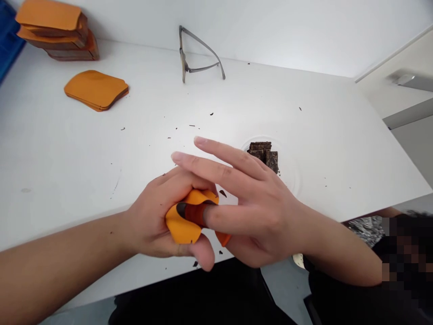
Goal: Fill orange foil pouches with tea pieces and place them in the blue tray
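Hands (157,205) (260,207), two, one orange sheet (182,231) between; eyeglasses (183,65), one

- A pair of grey-framed glasses (204,69) lay near the back of the table with both arms unfolded toward the right.
- The white table (338,149) carried scattered dark crumbs (211,113) and a faint smudge (25,190) at left.
- A plain white wall (287,36) rose behind it.
- A blue object (8,36), cut off by the frame, filled the upper left corner.
- At right stood a pale cabinet (375,97) with a metal handle (416,82).
- Another person (402,262), partly in view, was at lower right, beside grey patterned fabric (363,230).
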`<state>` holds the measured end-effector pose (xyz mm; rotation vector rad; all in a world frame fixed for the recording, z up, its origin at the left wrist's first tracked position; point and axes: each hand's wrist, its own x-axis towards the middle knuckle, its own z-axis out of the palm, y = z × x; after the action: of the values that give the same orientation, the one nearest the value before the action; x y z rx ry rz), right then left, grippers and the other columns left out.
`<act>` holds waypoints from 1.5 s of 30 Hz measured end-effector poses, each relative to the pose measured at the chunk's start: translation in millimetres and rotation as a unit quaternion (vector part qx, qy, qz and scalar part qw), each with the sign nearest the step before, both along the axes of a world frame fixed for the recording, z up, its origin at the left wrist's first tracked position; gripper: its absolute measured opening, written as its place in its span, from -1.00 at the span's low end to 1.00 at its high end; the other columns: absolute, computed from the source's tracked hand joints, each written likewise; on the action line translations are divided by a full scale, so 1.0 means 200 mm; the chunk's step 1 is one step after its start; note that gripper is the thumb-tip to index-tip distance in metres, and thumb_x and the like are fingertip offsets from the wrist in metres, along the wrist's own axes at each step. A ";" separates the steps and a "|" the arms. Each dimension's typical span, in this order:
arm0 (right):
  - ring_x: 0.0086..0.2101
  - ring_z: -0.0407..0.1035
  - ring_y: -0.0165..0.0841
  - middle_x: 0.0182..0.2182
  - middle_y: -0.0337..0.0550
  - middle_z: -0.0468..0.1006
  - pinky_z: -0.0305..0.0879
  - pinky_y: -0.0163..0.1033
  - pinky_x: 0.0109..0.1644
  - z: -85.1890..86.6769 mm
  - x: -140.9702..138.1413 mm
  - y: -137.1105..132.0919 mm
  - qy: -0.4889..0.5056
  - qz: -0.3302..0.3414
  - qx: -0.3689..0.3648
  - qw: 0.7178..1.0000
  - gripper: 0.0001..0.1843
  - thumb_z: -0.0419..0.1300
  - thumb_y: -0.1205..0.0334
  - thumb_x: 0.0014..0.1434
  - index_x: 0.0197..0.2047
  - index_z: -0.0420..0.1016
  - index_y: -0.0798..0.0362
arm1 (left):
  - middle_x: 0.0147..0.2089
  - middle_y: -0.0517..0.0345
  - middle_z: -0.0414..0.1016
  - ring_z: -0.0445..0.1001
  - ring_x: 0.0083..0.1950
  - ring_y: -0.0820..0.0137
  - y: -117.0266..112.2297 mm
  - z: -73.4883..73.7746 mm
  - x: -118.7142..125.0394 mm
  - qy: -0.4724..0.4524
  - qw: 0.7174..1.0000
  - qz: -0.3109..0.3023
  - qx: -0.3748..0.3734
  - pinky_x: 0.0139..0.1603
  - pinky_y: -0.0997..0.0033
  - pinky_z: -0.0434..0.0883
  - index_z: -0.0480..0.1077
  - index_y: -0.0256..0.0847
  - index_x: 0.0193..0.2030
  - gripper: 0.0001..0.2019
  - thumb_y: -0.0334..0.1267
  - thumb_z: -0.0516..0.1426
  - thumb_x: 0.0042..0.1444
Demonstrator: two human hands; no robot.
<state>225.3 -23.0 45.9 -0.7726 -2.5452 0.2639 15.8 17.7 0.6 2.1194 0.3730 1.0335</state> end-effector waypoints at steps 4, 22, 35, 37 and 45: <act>0.49 -0.07 -0.12 0.41 -0.04 0.29 0.16 0.11 0.50 0.01 -0.01 -0.01 -0.001 0.013 0.011 1.000 -0.69 0.11 0.44 0.13 -0.07 0.44 -0.05 | -0.31 0.22 0.52 0.50 -0.37 0.42 0.00 0.00 -0.01 0.007 0.999 -0.009 0.030 -0.38 0.39 0.51 0.33 -0.11 -0.08 -0.47 0.36 0.08 0.23; 0.43 0.13 -0.14 0.37 -0.06 0.37 0.30 0.09 0.45 -0.03 0.01 -0.01 0.059 -0.021 0.048 0.997 -0.75 0.18 0.32 0.19 -0.04 0.51 -0.01 | -0.24 0.17 0.51 0.48 -0.29 0.36 -0.03 -0.04 0.01 0.007 0.998 0.003 -0.070 -0.32 0.31 0.48 0.36 -0.13 -0.03 -0.37 0.43 0.10 0.15; 0.46 0.06 -0.10 0.42 0.07 0.27 0.25 0.17 0.46 -0.04 0.01 0.01 0.024 -0.026 0.020 0.999 -0.68 0.12 0.43 0.17 -0.01 0.46 0.02 | -0.18 0.13 0.58 0.59 -0.22 0.31 -0.04 -0.04 0.02 -0.028 0.992 -0.042 -0.112 -0.22 0.27 0.56 0.25 -0.13 0.17 -0.41 0.20 0.24 0.19; 0.43 0.12 -0.14 0.37 0.02 0.35 0.32 0.13 0.43 -0.04 0.00 0.02 0.044 -0.021 0.048 0.998 -0.68 0.10 0.42 0.15 -0.04 0.48 0.00 | -0.20 0.14 0.56 0.58 -0.24 0.32 -0.03 -0.03 0.02 -0.021 0.995 -0.040 -0.092 -0.28 0.29 0.54 0.26 -0.16 0.12 -0.43 0.22 0.23 0.20; 0.25 0.41 -0.19 0.25 -0.28 0.52 0.49 0.09 0.29 0.06 0.04 0.01 0.146 -0.048 0.057 0.986 -0.79 0.13 0.39 0.24 -0.15 0.52 -0.09 | -0.23 0.16 0.47 0.42 -0.38 0.43 -0.04 -0.03 0.00 0.015 0.994 -0.011 -0.105 -0.36 0.35 0.41 0.30 -0.16 -0.03 -0.45 0.30 0.19 0.17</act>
<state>232.5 -21.7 58.1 -0.7507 -2.2200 0.1844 16.5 8.8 -6.2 1.9483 0.4523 0.9083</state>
